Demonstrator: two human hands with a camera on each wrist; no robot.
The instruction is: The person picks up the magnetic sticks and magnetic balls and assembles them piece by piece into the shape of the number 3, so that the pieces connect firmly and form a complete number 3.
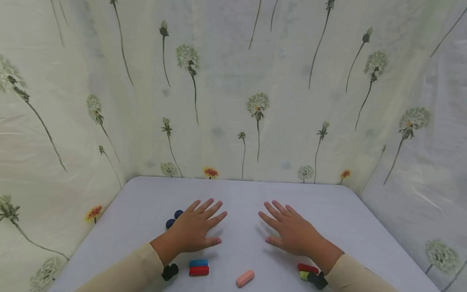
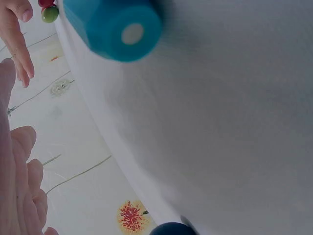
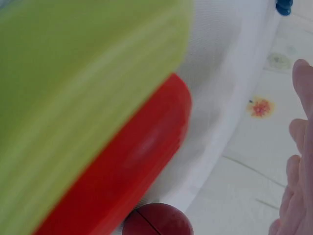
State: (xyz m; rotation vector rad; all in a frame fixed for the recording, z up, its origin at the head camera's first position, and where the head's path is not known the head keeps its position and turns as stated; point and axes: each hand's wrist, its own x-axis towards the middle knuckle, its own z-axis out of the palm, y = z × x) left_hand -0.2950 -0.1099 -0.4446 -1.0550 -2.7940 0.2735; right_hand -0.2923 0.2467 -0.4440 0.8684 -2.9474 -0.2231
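Observation:
Both hands are spread, fingers straight, over the white table, and neither holds anything. The left hand [image 1: 195,229] hovers beside two dark blue balls [image 1: 170,223], partly covering them. Below it lie a short blue stick [image 1: 198,263] and a red stick [image 1: 199,271], side by side. In the left wrist view the blue stick [image 2: 122,32] is faceted, with a pale round spot on its end. The right hand [image 1: 293,232] is above another red stick [image 1: 308,268] and a yellow-green stick [image 1: 303,275]. A pink stick [image 1: 245,278] lies between the arms, nearer the front.
A dark red ball [image 3: 157,220] and a green ball [image 2: 50,13] lie on the table's right side, hidden by the right arm in the head view. A curtain [image 1: 226,81] with dandelion prints surrounds the table [image 1: 240,194]. Small black devices [image 1: 169,271] are at both wrists.

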